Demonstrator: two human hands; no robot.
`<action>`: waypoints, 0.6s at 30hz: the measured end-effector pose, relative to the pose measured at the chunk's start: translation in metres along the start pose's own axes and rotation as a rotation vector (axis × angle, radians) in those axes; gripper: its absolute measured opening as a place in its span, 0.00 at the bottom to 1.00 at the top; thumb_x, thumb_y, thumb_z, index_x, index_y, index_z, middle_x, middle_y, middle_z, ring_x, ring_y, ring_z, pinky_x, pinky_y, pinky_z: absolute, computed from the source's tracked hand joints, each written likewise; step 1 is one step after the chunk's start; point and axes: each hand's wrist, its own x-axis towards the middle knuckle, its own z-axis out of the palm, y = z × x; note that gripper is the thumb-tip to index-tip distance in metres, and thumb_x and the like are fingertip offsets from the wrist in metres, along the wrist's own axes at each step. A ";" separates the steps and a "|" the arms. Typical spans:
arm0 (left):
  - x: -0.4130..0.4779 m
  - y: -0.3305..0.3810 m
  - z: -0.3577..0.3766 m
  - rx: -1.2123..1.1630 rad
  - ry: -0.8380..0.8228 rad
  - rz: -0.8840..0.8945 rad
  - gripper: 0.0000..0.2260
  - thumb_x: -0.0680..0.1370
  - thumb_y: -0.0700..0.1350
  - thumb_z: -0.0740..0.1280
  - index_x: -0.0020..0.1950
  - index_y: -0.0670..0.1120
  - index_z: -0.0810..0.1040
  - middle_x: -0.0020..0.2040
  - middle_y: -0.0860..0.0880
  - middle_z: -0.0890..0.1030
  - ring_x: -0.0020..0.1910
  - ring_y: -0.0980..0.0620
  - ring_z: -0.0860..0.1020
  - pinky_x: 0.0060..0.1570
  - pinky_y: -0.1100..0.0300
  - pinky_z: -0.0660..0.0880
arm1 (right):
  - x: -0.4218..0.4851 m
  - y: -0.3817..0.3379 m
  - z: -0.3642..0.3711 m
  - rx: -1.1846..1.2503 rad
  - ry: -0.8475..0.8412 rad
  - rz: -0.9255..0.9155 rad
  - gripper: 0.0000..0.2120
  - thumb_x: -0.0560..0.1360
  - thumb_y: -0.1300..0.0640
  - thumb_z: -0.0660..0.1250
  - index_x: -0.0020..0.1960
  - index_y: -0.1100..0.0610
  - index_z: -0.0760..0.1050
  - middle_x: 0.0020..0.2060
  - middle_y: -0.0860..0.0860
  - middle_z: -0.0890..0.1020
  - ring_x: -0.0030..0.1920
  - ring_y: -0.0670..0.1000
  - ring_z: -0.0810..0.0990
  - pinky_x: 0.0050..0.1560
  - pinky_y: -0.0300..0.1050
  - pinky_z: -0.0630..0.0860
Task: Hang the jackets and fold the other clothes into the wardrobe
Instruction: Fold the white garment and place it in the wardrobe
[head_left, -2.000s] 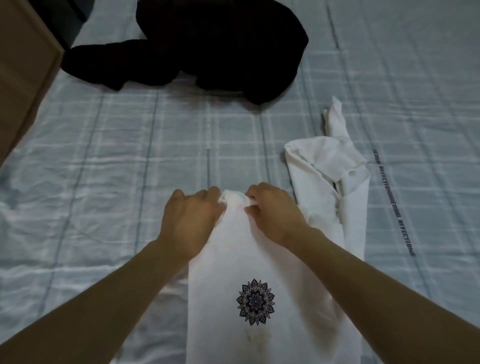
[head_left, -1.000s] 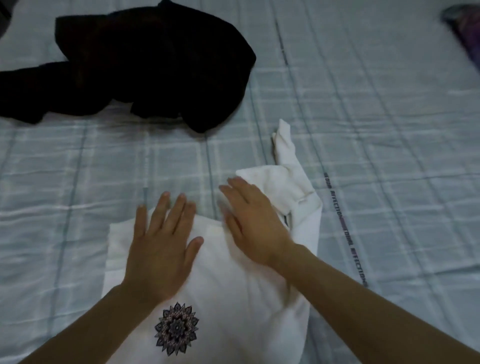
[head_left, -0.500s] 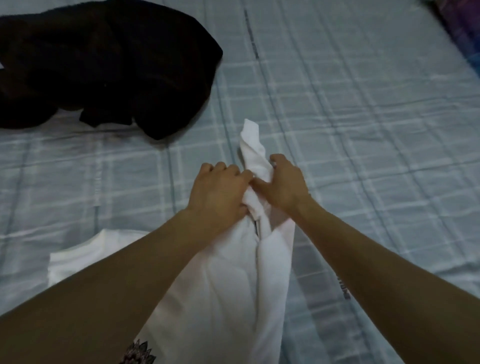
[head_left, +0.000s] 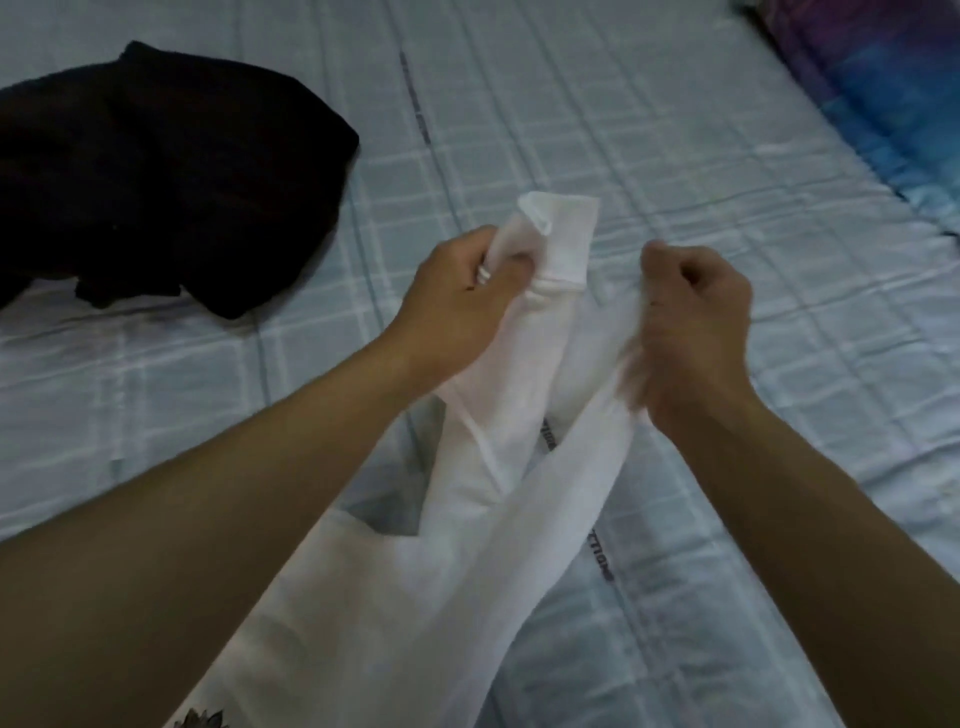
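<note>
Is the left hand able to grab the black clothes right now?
Probably not yet: the left hand grips the white shirt. Nothing lies on the bed between it and the black clothes, so after letting go it likely would.

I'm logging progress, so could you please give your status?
Left hand and right hand grip the white shirt, held partly off the bed. Black garment lies apart, far left. Nothing in the way.

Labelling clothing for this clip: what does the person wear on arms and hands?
No gloves on the left hand or right hand. The left forearm and right forearm are bare, with no sleeve, watch or bracelet in view. A small pale band, perhaps a ring, sits on a left finger.
</note>
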 end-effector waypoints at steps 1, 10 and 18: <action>0.009 0.002 0.006 -0.078 -0.008 -0.055 0.10 0.80 0.49 0.64 0.51 0.42 0.80 0.42 0.51 0.79 0.41 0.55 0.76 0.43 0.58 0.71 | 0.005 0.001 -0.016 -0.007 0.089 -0.029 0.11 0.78 0.52 0.66 0.39 0.55 0.75 0.25 0.41 0.74 0.28 0.41 0.73 0.35 0.40 0.72; -0.029 -0.061 0.022 0.687 -0.116 -0.384 0.20 0.78 0.53 0.65 0.69 0.49 0.70 0.66 0.46 0.73 0.65 0.42 0.71 0.61 0.47 0.68 | -0.024 0.086 -0.088 -0.758 -0.227 -0.029 0.12 0.75 0.57 0.70 0.58 0.57 0.78 0.56 0.58 0.78 0.55 0.57 0.77 0.57 0.47 0.72; -0.100 -0.062 -0.006 0.737 -0.124 -0.077 0.06 0.75 0.46 0.69 0.52 0.50 0.81 0.52 0.49 0.79 0.51 0.45 0.75 0.53 0.48 0.72 | -0.058 0.085 -0.016 -0.740 -0.573 -0.159 0.18 0.79 0.54 0.65 0.67 0.57 0.72 0.56 0.55 0.80 0.57 0.56 0.78 0.58 0.46 0.71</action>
